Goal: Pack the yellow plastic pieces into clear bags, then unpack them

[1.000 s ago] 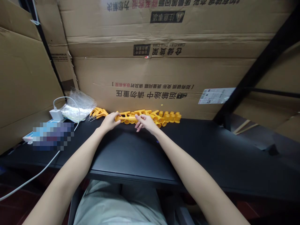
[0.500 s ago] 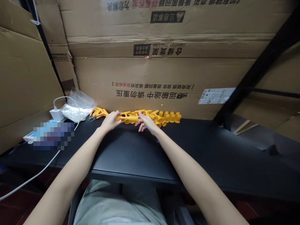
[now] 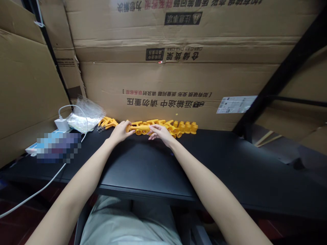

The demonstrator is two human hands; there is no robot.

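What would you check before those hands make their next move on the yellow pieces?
1. Left hand on the yellow pieces: ok, at the row's left end.
2. Right hand on the row: ok, fingers spread over it.
3. Firm grip by either hand: cannot tell.
4. Row lined along the cardboard wall: ok.
5. Charger and plastic bag apart from both hands: ok, off to the left.

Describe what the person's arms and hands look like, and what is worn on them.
No sleeve shows on the left arm or the right arm; both are bare down to the picture's edge. The left hand and the right hand wear no gloves. No watch, ring or bracelet is visible.
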